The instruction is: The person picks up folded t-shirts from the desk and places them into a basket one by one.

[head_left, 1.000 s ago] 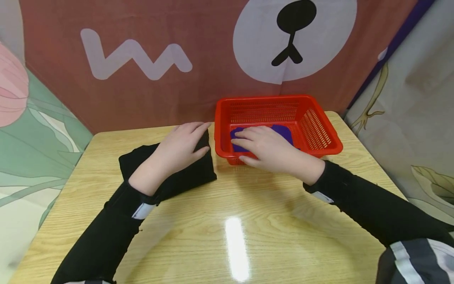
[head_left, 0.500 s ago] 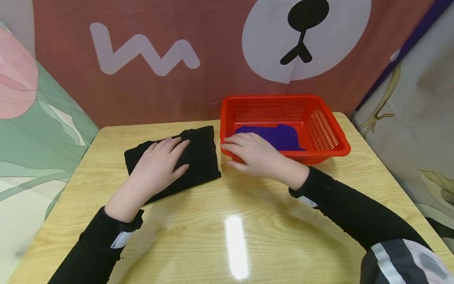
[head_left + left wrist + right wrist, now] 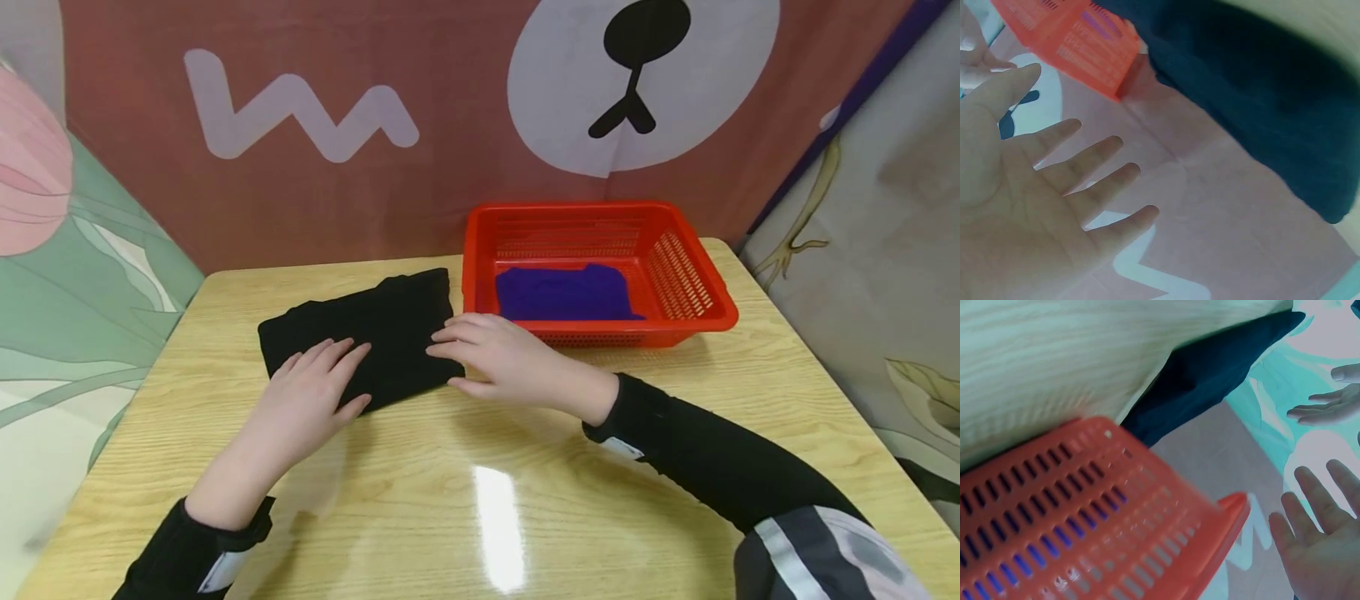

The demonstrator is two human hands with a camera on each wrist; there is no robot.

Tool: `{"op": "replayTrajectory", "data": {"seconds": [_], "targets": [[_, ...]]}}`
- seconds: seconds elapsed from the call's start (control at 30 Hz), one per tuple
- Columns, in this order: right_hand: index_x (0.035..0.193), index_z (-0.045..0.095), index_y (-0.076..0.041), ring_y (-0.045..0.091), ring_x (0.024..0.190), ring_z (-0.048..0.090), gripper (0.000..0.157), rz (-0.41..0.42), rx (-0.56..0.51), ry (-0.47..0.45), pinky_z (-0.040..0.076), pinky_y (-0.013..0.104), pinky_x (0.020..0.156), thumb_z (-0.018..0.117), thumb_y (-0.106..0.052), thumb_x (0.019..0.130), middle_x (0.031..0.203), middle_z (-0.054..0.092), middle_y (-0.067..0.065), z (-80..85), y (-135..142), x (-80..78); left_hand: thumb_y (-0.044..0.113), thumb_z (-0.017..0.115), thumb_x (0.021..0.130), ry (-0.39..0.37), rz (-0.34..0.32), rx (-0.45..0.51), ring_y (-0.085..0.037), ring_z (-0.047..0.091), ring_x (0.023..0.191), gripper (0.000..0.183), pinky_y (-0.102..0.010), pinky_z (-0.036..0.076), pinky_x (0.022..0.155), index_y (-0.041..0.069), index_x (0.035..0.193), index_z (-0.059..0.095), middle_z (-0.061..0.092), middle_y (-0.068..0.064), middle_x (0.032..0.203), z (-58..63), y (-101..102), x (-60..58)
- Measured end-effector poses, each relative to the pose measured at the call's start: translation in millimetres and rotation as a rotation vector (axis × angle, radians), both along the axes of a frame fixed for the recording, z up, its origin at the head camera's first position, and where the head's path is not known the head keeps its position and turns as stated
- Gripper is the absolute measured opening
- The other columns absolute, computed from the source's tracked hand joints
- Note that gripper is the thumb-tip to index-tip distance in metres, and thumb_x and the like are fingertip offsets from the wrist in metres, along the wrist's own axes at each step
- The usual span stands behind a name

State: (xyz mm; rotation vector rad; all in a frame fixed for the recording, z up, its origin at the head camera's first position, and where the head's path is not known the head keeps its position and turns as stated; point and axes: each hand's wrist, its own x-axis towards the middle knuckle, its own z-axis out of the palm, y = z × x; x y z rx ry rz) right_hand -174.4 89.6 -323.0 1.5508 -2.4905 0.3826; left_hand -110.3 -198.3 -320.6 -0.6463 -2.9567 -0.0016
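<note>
The red basket (image 3: pixel 1085 531) fills the lower left of the view, and through its slots something blue-purple shows. Just beside its corner a folded black cloth (image 3: pixel 1210 375) lies on the pale wooden bench (image 3: pixel 1072 356). At the lower right the right hand (image 3: pixel 1322 550) shows its palm with straight fingers (image 3: pixel 1313 494), and fingers of the left hand (image 3: pixel 1335 403) show above it.

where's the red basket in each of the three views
Head: the red basket sits at the table's far right, holding a purple cloth.
Left wrist: its slotted wall fills the top left.
Right wrist: it fills the lower left.
Shared landmark: the folded black cloth beside it, seen in all three views.
</note>
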Motion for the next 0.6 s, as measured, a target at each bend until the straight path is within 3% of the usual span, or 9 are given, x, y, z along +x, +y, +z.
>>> {"op": "replayTrajectory", "data": {"seconds": [0.27, 0.4, 0.6], "targets": [[0.14, 0.064, -0.011, 0.025, 0.132, 0.057, 0.041, 0.046, 0.125, -0.079, 0.045, 0.04, 0.114, 0.066, -0.025, 0.101, 0.139, 0.065, 0.007, -10.9, -25.0, 1.4, 0.03, 0.078, 0.093, 0.001, 0.064, -0.04, -0.048, 0.054, 0.132, 0.063, -0.067, 0.045, 0.106, 0.002, 0.145, 0.056, 0.058, -0.028, 0.142, -15.7, -16.9, -0.4], [0.14, 0.064, -0.012, 0.023, 0.131, 0.058, 0.041, 0.03, 0.194, -0.117, 0.047, 0.039, 0.112, 0.066, -0.025, 0.101, 0.137, 0.066, 0.005, -20.3, -34.7, -2.7, 0.03, 0.079, 0.092, 0.013, 0.088, -0.082, -0.048, 0.057, 0.129, 0.061, -0.066, 0.047, 0.104, 0.002, 0.142, 0.058, 0.06, -0.028, 0.139, -24.6, -25.1, -3.0], [0.14, 0.064, -0.013, 0.024, 0.13, 0.058, 0.042, -0.022, 0.277, -0.15, 0.047, 0.039, 0.112, 0.066, -0.029, 0.101, 0.138, 0.066, 0.005, -34.4, -42.7, -12.9, 0.031, 0.077, 0.093, -0.038, 0.095, -0.099, -0.046, 0.059, 0.127, 0.059, -0.064, 0.05, 0.102, 0.002, 0.142, 0.059, 0.061, -0.027, 0.138, -34.3, -32.6, -6.2]]}}
